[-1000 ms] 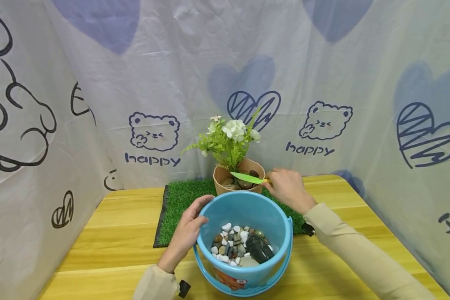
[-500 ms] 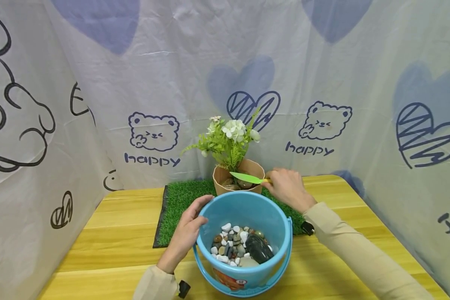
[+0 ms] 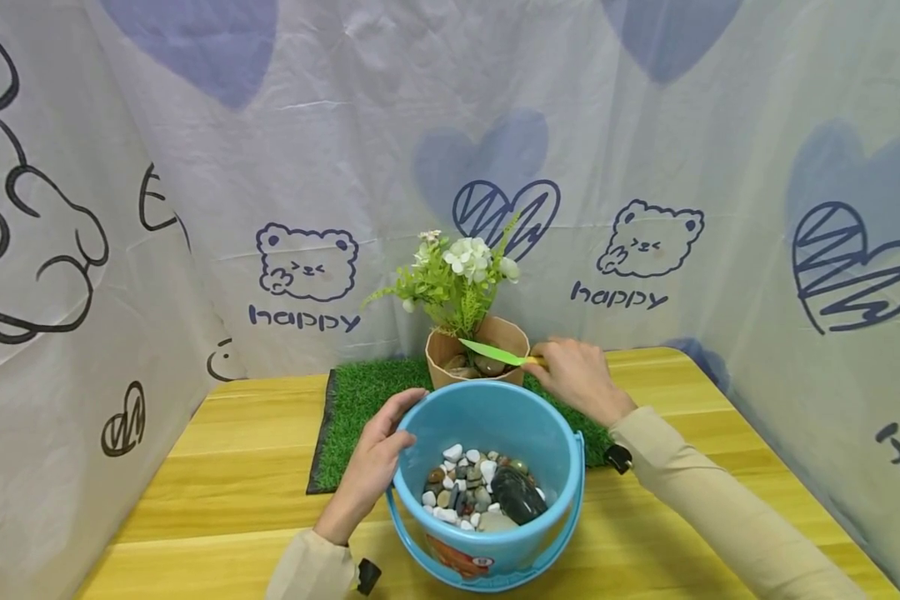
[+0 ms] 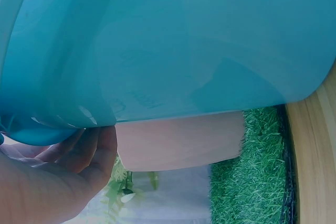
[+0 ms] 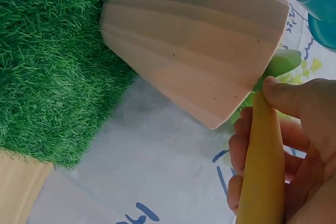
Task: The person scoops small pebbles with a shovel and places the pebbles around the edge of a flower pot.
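Observation:
In the head view my left hand [image 3: 378, 450] grips the rim of a light blue bucket [image 3: 487, 546] at its left side, thumb inside and fingers outside. White, brown and grey pebbles [image 3: 461, 492] and a large black stone [image 3: 517, 493] lie in it. My right hand [image 3: 579, 375] holds a small trowel by its yellow handle [image 5: 265, 166]. The trowel's green blade [image 3: 491, 352] reaches over the rim of a tan flower pot [image 3: 437, 350]. Brown stones [image 3: 487, 365] lie in the pot beneath the blade, around a plant with white flowers [image 3: 468, 258].
The pot stands on a green artificial grass mat [image 3: 352, 425] behind the bucket. Under both is a wooden table [image 3: 240, 475]. A white printed curtain [image 3: 390, 167] hangs close behind the pot and along both sides.
A dark stone seen at the pot's right side a second ago is out of sight. The trowel blade's tip is slightly higher. My left hand and the bucket have hardly moved.

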Demonstrator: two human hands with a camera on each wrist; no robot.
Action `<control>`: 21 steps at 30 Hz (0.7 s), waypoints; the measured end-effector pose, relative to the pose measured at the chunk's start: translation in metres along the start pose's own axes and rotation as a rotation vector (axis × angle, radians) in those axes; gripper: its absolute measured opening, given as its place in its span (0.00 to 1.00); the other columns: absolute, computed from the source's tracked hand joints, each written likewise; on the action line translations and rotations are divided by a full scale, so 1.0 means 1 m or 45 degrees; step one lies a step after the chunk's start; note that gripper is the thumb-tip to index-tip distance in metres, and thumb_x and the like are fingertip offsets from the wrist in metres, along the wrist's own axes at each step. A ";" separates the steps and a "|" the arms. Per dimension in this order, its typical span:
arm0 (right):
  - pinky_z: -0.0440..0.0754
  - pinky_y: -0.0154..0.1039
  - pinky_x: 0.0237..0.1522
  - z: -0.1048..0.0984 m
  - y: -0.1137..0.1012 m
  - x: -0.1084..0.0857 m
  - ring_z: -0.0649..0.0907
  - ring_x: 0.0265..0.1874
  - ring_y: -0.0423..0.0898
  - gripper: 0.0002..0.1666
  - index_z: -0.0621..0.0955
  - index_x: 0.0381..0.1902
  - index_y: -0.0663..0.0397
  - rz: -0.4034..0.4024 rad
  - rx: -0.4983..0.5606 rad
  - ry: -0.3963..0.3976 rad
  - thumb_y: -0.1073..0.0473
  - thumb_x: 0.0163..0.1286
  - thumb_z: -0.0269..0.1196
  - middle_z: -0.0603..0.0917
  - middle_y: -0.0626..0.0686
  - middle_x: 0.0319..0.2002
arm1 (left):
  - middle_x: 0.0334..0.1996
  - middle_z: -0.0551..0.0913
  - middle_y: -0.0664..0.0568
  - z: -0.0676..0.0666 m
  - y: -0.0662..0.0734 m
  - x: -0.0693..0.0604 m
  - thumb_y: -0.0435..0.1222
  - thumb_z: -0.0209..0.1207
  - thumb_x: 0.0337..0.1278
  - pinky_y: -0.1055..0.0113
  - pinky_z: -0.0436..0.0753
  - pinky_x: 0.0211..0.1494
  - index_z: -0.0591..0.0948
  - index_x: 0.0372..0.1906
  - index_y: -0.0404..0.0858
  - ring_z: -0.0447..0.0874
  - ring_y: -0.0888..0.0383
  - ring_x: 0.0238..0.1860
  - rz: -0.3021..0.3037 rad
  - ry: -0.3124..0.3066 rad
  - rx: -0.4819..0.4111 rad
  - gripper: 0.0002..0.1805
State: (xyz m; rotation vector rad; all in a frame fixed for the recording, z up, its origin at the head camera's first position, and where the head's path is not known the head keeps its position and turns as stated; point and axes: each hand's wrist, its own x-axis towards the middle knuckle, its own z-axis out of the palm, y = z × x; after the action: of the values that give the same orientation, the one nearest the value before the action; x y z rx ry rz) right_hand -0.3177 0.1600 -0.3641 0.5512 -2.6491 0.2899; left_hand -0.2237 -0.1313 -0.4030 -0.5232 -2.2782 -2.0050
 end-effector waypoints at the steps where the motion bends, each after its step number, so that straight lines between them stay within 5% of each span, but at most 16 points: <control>1: 0.69 0.36 0.18 0.000 0.001 0.000 0.73 0.18 0.41 0.15 0.88 0.31 0.48 0.003 0.007 -0.008 0.44 0.66 0.64 0.77 0.45 0.20 | 0.69 0.69 0.43 0.000 0.000 0.000 0.21 0.44 0.58 0.46 0.73 0.66 0.67 0.70 0.39 0.69 0.43 0.68 0.001 0.001 0.002 0.32; 21: 0.65 0.35 0.16 0.004 0.006 0.000 0.68 0.12 0.40 0.18 0.89 0.37 0.45 0.070 0.246 -0.144 0.43 0.70 0.59 0.66 0.43 0.11 | 0.69 0.68 0.43 -0.001 0.002 0.000 0.21 0.44 0.59 0.46 0.72 0.67 0.66 0.71 0.36 0.69 0.44 0.68 -0.021 -0.003 -0.004 0.32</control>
State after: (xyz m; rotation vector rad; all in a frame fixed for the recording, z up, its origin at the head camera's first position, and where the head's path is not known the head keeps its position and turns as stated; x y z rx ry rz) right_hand -0.3214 0.1645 -0.3687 0.5712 -2.7658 0.5514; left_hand -0.2233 -0.1325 -0.4013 -0.5092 -2.2889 -2.0169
